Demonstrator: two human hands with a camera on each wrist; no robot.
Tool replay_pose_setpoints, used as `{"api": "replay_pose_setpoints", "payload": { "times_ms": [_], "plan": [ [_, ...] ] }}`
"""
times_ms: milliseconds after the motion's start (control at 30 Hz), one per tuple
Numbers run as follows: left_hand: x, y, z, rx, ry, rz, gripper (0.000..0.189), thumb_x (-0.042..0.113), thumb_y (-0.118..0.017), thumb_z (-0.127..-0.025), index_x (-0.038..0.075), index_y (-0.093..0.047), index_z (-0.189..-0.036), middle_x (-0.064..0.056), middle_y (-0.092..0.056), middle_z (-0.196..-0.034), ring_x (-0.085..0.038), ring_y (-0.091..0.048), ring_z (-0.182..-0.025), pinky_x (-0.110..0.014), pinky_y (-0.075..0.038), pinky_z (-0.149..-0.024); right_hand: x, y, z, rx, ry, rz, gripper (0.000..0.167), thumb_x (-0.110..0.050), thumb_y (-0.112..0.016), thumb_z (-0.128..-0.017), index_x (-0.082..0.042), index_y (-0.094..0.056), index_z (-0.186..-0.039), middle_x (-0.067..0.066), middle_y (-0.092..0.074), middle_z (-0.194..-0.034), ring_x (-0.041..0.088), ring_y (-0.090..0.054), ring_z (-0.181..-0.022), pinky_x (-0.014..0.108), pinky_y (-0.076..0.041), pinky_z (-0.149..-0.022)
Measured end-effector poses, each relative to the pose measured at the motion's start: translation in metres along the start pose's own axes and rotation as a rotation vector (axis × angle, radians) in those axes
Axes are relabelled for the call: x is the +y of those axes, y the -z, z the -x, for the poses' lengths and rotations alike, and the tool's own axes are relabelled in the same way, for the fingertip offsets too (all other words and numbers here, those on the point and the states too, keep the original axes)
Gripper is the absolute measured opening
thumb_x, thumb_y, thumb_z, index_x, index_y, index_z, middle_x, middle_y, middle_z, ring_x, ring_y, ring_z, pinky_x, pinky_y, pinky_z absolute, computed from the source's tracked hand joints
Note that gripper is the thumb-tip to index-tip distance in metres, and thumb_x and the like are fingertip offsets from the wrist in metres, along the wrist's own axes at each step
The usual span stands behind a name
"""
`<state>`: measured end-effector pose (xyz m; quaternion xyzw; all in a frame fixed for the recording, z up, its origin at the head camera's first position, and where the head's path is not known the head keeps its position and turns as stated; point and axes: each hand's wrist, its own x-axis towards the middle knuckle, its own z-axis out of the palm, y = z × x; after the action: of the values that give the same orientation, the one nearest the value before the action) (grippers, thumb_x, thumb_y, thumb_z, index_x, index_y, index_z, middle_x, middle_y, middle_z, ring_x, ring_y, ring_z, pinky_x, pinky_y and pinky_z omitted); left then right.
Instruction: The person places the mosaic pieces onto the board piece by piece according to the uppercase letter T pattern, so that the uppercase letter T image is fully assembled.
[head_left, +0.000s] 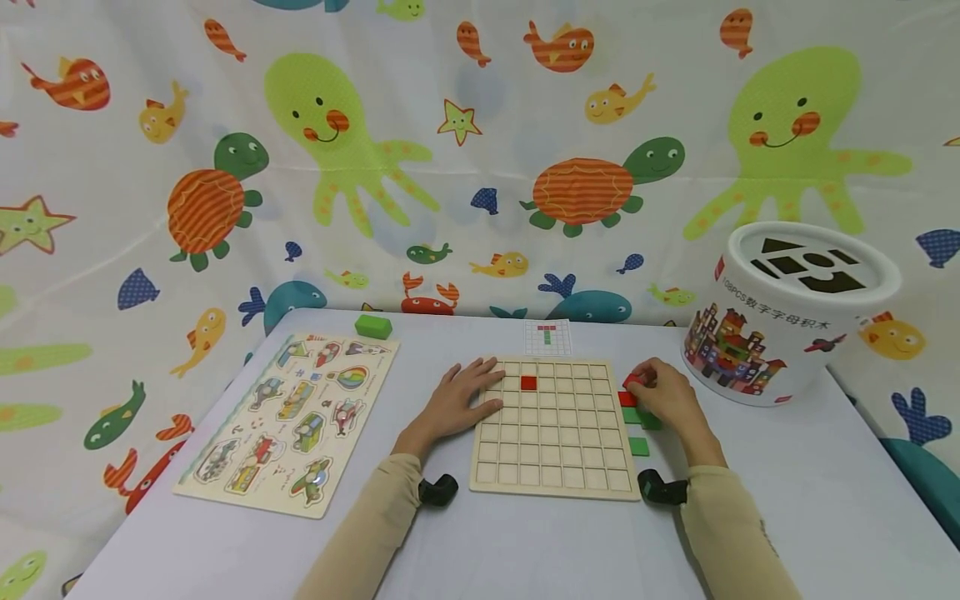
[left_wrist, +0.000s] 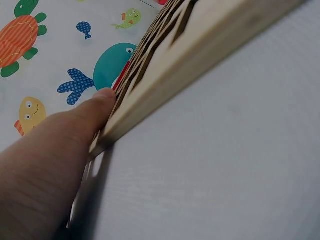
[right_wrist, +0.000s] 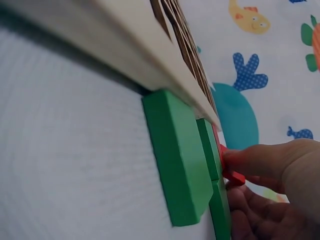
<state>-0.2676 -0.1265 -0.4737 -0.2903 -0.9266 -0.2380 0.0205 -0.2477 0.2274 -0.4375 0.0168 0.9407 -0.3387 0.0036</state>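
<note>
A wooden grid board [head_left: 557,483] lies on the table, with one red square tile [head_left: 528,383] in a cell of its second row. My left hand [head_left: 459,400] rests on the board's left edge, fingers extended and thumb on the rim. Beside the board's right edge, my right hand [head_left: 663,396] pinches a red tile [right_wrist: 234,172] between thumb and fingers. Under and near that hand lie another red tile [head_left: 627,399] and several green tiles [head_left: 639,447]. In the right wrist view one green tile [right_wrist: 175,160] lies against the board's side.
A small pattern card [head_left: 548,337] with red and green squares lies behind the board. At left are a vehicle puzzle board [head_left: 300,417] and a green block [head_left: 372,327]. A white bucket [head_left: 787,317] with a slotted lid stands back right, before a printed sea-animal curtain [head_left: 480,233].
</note>
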Motion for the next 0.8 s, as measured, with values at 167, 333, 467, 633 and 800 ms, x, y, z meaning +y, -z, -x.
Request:
{"api": "replay_pose_setpoints", "payload": {
  "times_ms": [167,333,467,633,800],
  "plan": [
    [-0.0013,0.0003,-0.0003,0.004,-0.010,0.003,0.056,0.048,-0.053,-0.092,0.023,-0.045,-0.142,0.000,-0.032,-0.154,-0.023,-0.024,-0.145,-0.053,-0.012,-0.117,0.0012,0.0005,-0.0014,-0.011,0.002,-0.033,0.025,-0.017,-0.057,-0.092,0.000,-0.055,-0.110,0.021,-0.060,-0.103,0.031,-0.056,-0.095,0.041,-0.046,-0.078],
    [-0.0020,0.0000,-0.0005,0.006,-0.016,0.011,0.057,0.048,-0.053,-0.092,0.022,-0.045,-0.142,-0.001,-0.032,-0.154,-0.024,-0.025,-0.145,-0.055,-0.012,-0.116,0.0041,0.0015,-0.0033,-0.015,-0.009,-0.089,0.025,-0.017,-0.053,-0.095,-0.001,-0.057,-0.113,0.019,-0.059,-0.106,0.029,-0.055,-0.096,0.035,-0.046,-0.078],
    [-0.0021,0.0001,-0.0005,0.012,-0.025,0.014,0.057,0.048,-0.054,-0.092,0.021,-0.045,-0.142,-0.002,-0.033,-0.154,-0.025,-0.025,-0.145,-0.055,-0.013,-0.116,0.0059,0.0039,-0.0032,-0.041,-0.057,-0.174,0.030,-0.023,-0.049,-0.098,-0.004,-0.056,-0.120,0.017,-0.055,-0.113,0.025,-0.054,-0.095,0.028,-0.044,-0.076],
    [-0.0022,-0.0004,-0.0005,0.017,-0.027,0.006,0.056,0.048,-0.054,-0.092,0.022,-0.045,-0.142,-0.002,-0.033,-0.154,-0.024,-0.025,-0.145,-0.054,-0.013,-0.116,0.0033,0.0046,-0.0039,-0.066,-0.076,-0.262,0.035,-0.023,-0.046,-0.099,-0.005,-0.050,-0.128,0.017,-0.051,-0.117,0.023,-0.055,-0.094,0.023,-0.046,-0.076],
    [-0.0014,-0.0005,0.0006,0.017,-0.023,0.012,0.056,0.048,-0.054,-0.092,0.022,-0.045,-0.142,-0.001,-0.033,-0.154,-0.024,-0.025,-0.145,-0.054,-0.013,-0.116,-0.0008,0.0022,-0.0042,-0.068,-0.042,-0.310,0.034,-0.019,-0.043,-0.099,-0.004,-0.047,-0.129,0.019,-0.051,-0.115,0.021,-0.059,-0.088,0.022,-0.046,-0.075]
  ]
}}
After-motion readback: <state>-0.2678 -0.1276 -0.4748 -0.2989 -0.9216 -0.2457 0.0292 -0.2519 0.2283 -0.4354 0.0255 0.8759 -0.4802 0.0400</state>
